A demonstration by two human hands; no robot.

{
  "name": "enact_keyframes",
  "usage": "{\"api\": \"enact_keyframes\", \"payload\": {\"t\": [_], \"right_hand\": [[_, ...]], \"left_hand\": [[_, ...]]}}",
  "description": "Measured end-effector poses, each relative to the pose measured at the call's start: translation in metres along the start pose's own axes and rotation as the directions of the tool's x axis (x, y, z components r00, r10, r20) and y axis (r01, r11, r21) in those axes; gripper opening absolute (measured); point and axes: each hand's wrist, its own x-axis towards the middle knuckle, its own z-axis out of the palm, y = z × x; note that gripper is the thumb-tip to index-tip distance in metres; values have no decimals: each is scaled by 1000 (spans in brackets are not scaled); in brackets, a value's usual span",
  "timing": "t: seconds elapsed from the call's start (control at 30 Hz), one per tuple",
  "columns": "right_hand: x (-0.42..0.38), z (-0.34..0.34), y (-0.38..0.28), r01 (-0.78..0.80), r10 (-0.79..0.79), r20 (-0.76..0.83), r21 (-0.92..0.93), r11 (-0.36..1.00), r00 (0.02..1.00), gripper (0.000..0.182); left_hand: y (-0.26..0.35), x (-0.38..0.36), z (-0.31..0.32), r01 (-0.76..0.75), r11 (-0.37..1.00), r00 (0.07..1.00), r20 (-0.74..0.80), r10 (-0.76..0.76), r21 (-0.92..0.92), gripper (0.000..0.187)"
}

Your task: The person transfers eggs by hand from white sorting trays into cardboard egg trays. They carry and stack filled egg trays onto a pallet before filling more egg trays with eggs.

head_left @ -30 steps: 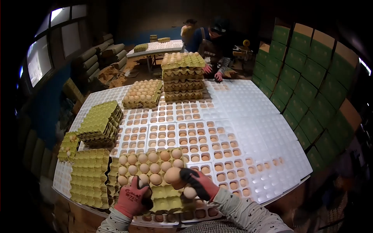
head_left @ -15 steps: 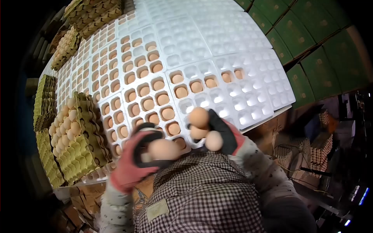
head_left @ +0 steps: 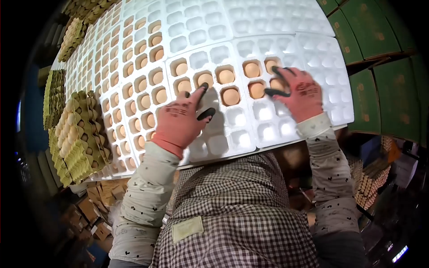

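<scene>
My left hand [head_left: 181,117], in a red glove with black fingertips, reaches over a white foam egg tray [head_left: 187,154]. Its forefinger rests at a brown egg [head_left: 203,78] sitting in a cell, with the thumb spread apart. To the right, my right hand [head_left: 304,94], gloved alike, has its thumb and fingers apart on either side of another brown egg [head_left: 278,83], partly covered by the hand and seated in its cell. An egg [head_left: 230,96] and an egg [head_left: 256,90] fill cells between the hands. Neither palm can be seen.
More foam trays cover the table, the left ones full of brown eggs. Stacked yellow-green pulp trays [head_left: 85,147] with eggs stand at the left. Green boxes [head_left: 391,96] are piled at the right. Cardboard boxes [head_left: 82,214] lie below the table's left edge.
Both hands have moved forward from near the apron onto the foam trays. The eggs they were holding have left them, and more cells of the near trays now contain eggs.
</scene>
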Motion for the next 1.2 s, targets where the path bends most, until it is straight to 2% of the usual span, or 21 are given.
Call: {"api": "enact_keyframes", "payload": {"t": [0.07,0.13,0.17,0.2,0.27,0.3,0.4,0.47,0.6,0.67,0.73,0.8,0.83,0.9,0.93,1.0,1.03,1.07,1.13,1.17,1.2], "right_hand": [[7,9,17,-73,70,-161,-14,997,984,58],[10,42,32,-80,58,-269,-70,994,961,50],[6,61,35,-91,58,-329,-87,992,943,50],[6,72,36,-96,48,-393,-103,990,918,49],[10,72,43,-78,67,-361,-17,997,930,47],[11,66,31,-159,152,-339,8,987,928,43],[7,31,-37,15,48,-457,132,991,888,40],[2,21,-89,193,-104,-294,291,937,950,36],[27,26,-220,196,-151,-125,636,747,981,36],[35,-5,-302,192,-316,133,560,806,939,42],[32,-7,-346,244,-277,195,177,954,941,54],[27,25,-323,72,-70,16,-190,979,997,62],[21,39,-301,-29,27,-10,-270,962,1000,60],[3,62,-261,-168,188,164,-127,977,968,57],[-7,69,-254,-163,170,86,-85,983,982,55],[-17,80,-246,-128,128,-97,6,992,987,52],[-16,85,-247,-129,129,-196,9,992,972,40],[-11,82,-249,-122,110,-100,-118,985,989,36],[14,77,-259,-65,103,92,-351,934,990,28],[29,56,-309,-53,93,139,-264,963,986,20],[40,26,-380,-25,20,39,125,992,999,22]], "left_hand": [[-13,3,2,60,970,986,-140,-95,-235,53],[-29,12,31,-97,953,888,-457,-47,-287,46],[-34,13,46,-132,975,833,-553,11,-178,42],[-39,14,54,-131,979,872,-488,38,-158,46],[-47,14,59,-289,957,778,-585,230,-9,50],[-49,13,58,-304,948,795,-573,199,-93,53],[-67,2,49,-291,938,786,-606,122,-188,56],[-88,-33,28,-227,919,831,-555,11,-321,55],[-167,-145,-35,-596,688,798,-403,449,-413,57],[-226,-201,-72,-578,735,795,-449,409,-354,64],[-300,-263,-97,-386,859,850,-492,189,-336,63],[-352,-320,-98,-191,864,750,-637,-178,-466,56],[-381,-339,-98,-304,770,661,-706,-253,-561,51],[-430,-349,-102,-136,852,622,-713,-323,-505,45],[-444,-348,-118,54,929,682,-666,-302,-366,44],[-476,-331,-135,95,989,746,-649,-146,-114,50],[-489,-321,-145,163,984,798,-596,-86,75,53],[-503,-311,-153,212,939,846,-532,-38,270,57],[-529,-292,-151,237,898,899,-433,-59,370,67],[-540,-285,-147,197,930,901,-430,-48,311,70],[-550,-280,-143,157,955,904,-425,-37,251,73]]}}
